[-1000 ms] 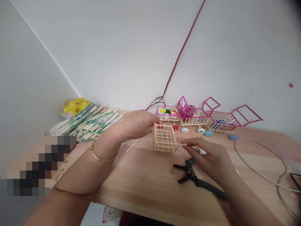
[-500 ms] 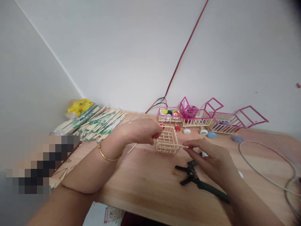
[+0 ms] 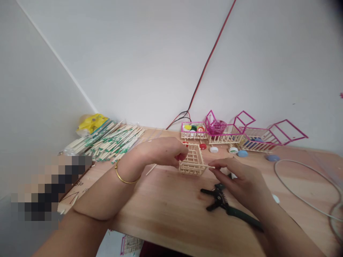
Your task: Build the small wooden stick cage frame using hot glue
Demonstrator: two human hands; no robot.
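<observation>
A small open box of pale wooden sticks (image 3: 192, 159) sits on the wooden table (image 3: 171, 207). My left hand (image 3: 160, 151), with a gold bangle at the wrist, is curled and grips the box's left side. My right hand (image 3: 241, 180) pinches a thin wooden stick (image 3: 207, 166) and holds it against the box's lower right edge. Black pliers with green handles (image 3: 227, 207) lie on the table just below my right hand.
A heap of wrapped chopsticks (image 3: 112, 141) and a yellow bag (image 3: 92, 122) lie at the back left. Pink-edged stick baskets (image 3: 241, 134) with bottle caps line the wall. A red and black cable (image 3: 206, 67) runs up the wall. White wire loops (image 3: 308, 192) lie right.
My left hand has come down from the box's top rim to its left side, tilting the box a little. The right hand keeps the stick at the box's edge.
</observation>
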